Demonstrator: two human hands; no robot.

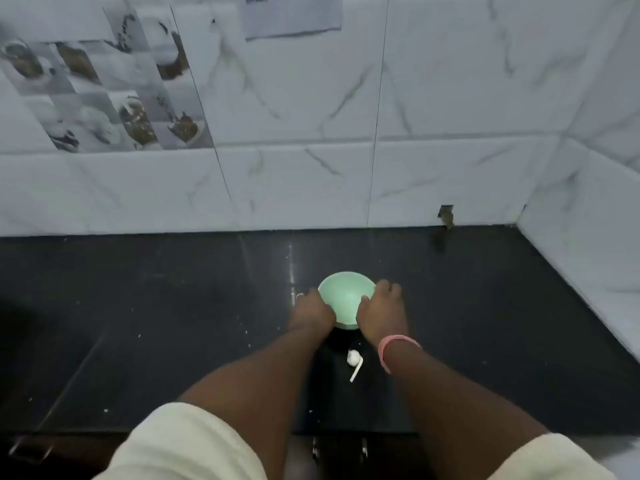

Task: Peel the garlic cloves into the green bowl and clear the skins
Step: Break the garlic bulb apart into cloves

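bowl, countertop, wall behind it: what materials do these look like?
Bowl: probably plastic or melamine; matte, even mint green with no glare. Countertop: polished black stone, likely granite; it mirrors a streak of light and shows fine speckle. Wall: glossy ceramic tiles printed with grey marble veining; straight grout lines give them away.
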